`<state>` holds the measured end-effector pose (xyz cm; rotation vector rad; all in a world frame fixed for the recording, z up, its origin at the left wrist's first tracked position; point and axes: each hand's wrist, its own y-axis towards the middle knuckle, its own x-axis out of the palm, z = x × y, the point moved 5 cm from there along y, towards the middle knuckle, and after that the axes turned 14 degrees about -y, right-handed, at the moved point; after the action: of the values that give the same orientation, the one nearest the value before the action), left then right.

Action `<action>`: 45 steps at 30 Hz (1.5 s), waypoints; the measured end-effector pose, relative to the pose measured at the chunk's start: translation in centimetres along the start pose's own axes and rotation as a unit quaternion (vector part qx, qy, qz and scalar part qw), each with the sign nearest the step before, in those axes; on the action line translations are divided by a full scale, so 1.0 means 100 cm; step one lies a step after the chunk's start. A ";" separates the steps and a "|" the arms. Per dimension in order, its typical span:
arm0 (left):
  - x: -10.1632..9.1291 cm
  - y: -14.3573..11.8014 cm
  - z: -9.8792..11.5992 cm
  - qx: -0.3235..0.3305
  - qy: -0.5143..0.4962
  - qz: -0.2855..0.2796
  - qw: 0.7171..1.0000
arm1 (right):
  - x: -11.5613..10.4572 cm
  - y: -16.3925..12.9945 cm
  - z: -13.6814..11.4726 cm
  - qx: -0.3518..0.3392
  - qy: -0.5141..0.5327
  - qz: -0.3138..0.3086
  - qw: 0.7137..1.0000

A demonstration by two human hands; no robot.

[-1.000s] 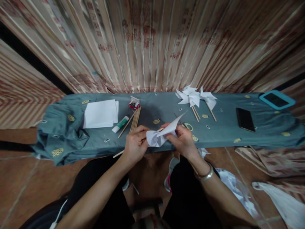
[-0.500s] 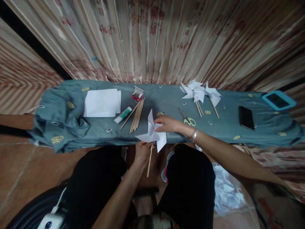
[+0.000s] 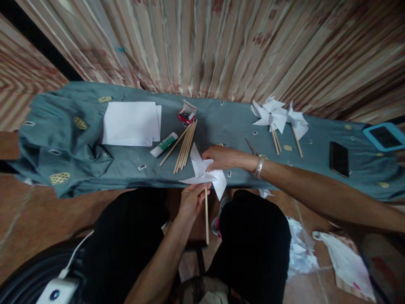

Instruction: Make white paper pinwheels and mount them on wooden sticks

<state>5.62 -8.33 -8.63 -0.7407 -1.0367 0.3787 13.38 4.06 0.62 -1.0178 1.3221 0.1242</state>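
Note:
A white paper pinwheel [image 3: 218, 182] on a thin wooden stick [image 3: 206, 221] is held over the near edge of the cloth-covered table. My left hand [image 3: 192, 199] is closed around the upper stick, just beneath the paper blades, and the stick's lower end hangs down between my knees. With closed fingers, my right hand [image 3: 220, 157] pinches the pinwheel near its centre from the right; its fingertips cover part of the blades. Just left of the pinwheel lies a bundle of wooden sticks [image 3: 185, 147]. Scissors [image 3: 253, 148] lie partly hidden behind my right wrist.
On the grey-green cloth [image 3: 126, 166] lie white paper sheets [image 3: 129, 124], a glue stick [image 3: 163, 145] and an open small red box [image 3: 186, 114]. Finished pinwheels [image 3: 272, 114], a phone [image 3: 338, 159] and a blue-framed device [image 3: 384, 136] are to the right. Crumpled paper [image 3: 299, 249] lies on the floor.
The view has shifted slightly. The pinwheel's blades are turned a little and its stick now hangs more upright. Both hands keep their hold on it.

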 end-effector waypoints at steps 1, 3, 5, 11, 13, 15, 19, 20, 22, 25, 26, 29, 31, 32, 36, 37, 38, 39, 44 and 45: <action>0.000 0.000 0.000 -0.002 0.001 0.005 1.000 | 0.000 0.001 -0.001 -0.003 0.000 -0.003 1.000; 0.000 -0.001 -0.001 -0.005 -0.004 0.025 1.000 | 0.000 0.002 -0.002 -0.014 0.003 -0.006 1.000; -0.001 -0.002 -0.002 -0.007 -0.010 0.046 0.999 | 0.000 0.003 -0.004 -0.028 0.003 -0.011 1.000; -0.002 -0.003 -0.003 -0.002 -0.010 0.047 0.999 | 0.000 0.003 -0.007 -0.036 -0.020 -0.021 0.999; -0.003 -0.004 -0.005 -0.011 0.010 0.035 0.999 | -0.002 0.001 -0.009 -0.031 -0.024 -0.027 0.999; -0.003 -0.004 -0.007 -0.025 0.040 0.014 0.999 | -0.004 0.000 -0.011 -0.027 -0.030 -0.034 0.999; 0.000 -0.004 -0.007 -0.004 0.083 -0.020 0.996 | -0.004 0.000 -0.014 -0.024 -0.058 -0.056 0.996; 0.000 -0.003 -0.006 0.008 0.091 -0.021 0.996 | -0.003 0.001 -0.014 -0.021 -0.067 -0.063 0.996; 0.001 -0.002 -0.005 0.021 0.104 -0.020 0.994 | -0.002 0.002 -0.013 -0.014 -0.079 -0.068 0.994; 0.003 -0.001 -0.005 0.024 0.101 -0.025 0.994 | 0.001 0.004 -0.010 -0.019 -0.081 -0.059 0.995; 0.003 0.000 -0.005 0.023 0.094 -0.031 0.995 | 0.002 0.005 -0.009 -0.028 -0.074 -0.052 0.995; 0.005 0.000 -0.005 0.021 0.079 -0.046 0.996 | 0.005 0.008 -0.005 -0.049 -0.050 -0.047 0.996; 0.004 0.001 -0.007 0.012 0.083 -0.051 0.995 | 0.006 0.011 -0.003 -0.050 -0.040 -0.048 0.997; 0.004 0.002 -0.007 0.008 0.085 -0.052 0.995 | 0.006 0.012 -0.002 -0.047 -0.038 -0.048 0.997; 0.001 0.003 -0.009 0.000 0.087 -0.062 0.994 | 0.004 0.018 -0.001 -0.031 -0.019 -0.072 0.997; 0.000 0.003 -0.010 -0.001 0.089 -0.065 0.994 | 0.004 0.019 -0.001 -0.027 -0.012 -0.085 0.996; -0.001 0.004 -0.010 -0.003 0.093 -0.069 0.993 | 0.005 0.019 -0.001 -0.023 -0.005 -0.097 0.995; -0.002 0.004 -0.011 -0.003 0.096 -0.072 0.993 | 0.005 0.020 -0.001 -0.019 0.003 -0.104 0.994; -0.003 0.006 -0.013 -0.007 0.093 -0.079 0.993 | 0.010 0.017 0.004 0.010 0.044 -0.099 0.994; -0.003 0.006 -0.013 -0.009 0.091 -0.080 0.993 | 0.011 0.016 0.005 0.021 0.052 -0.100 0.993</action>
<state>6.68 -8.59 -9.68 -0.6890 -0.9207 0.1605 13.09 4.81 -1.19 -1.1268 1.3038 -0.1082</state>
